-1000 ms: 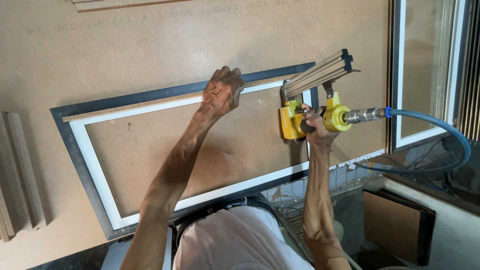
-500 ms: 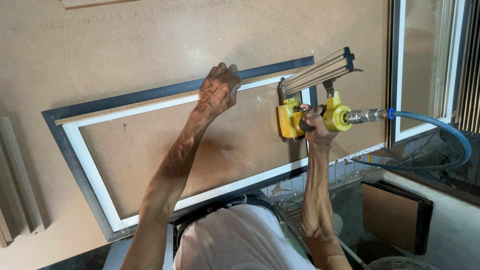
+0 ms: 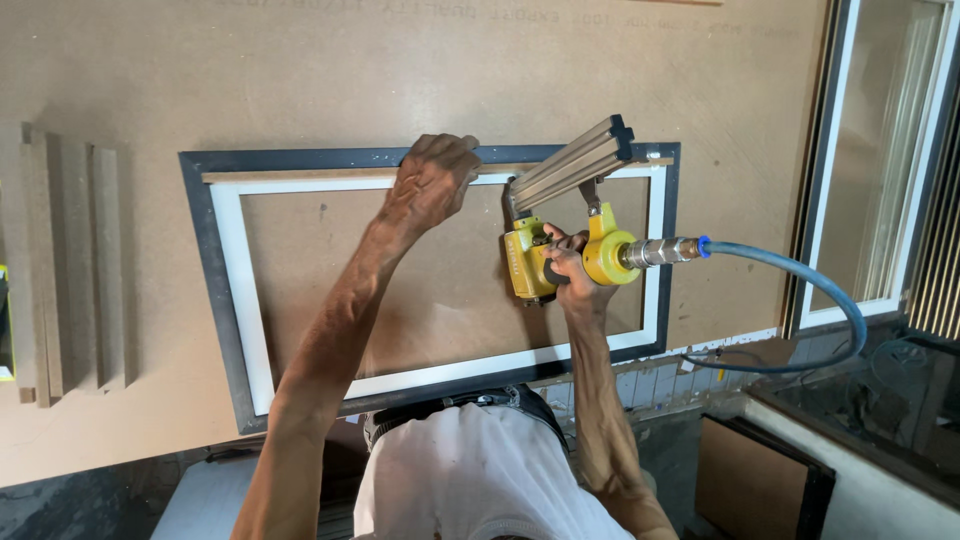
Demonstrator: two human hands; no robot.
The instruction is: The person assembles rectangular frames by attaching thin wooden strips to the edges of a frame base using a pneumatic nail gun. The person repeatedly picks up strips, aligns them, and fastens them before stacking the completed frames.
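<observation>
on a broad tan fibreboard worktop [image 3: 420, 70] lies a rectangular dark grey and white picture frame [image 3: 225, 300], with loose wooden strips [image 3: 75, 260] off to the left and a second white-edged frame [image 3: 830, 200] leaning at the right. the left hand [image 3: 430, 185] presses flat, fingers together, on a thin wooden slat [image 3: 290, 176] along the frame's top rail. the right hand [image 3: 570, 270] wraps its fingers around a yellow pneumatic nail gun [image 3: 560, 240], nose on that rail, fed by a blue air hose [image 3: 800, 290]. the gun's tip and trigger finger are hidden.
</observation>
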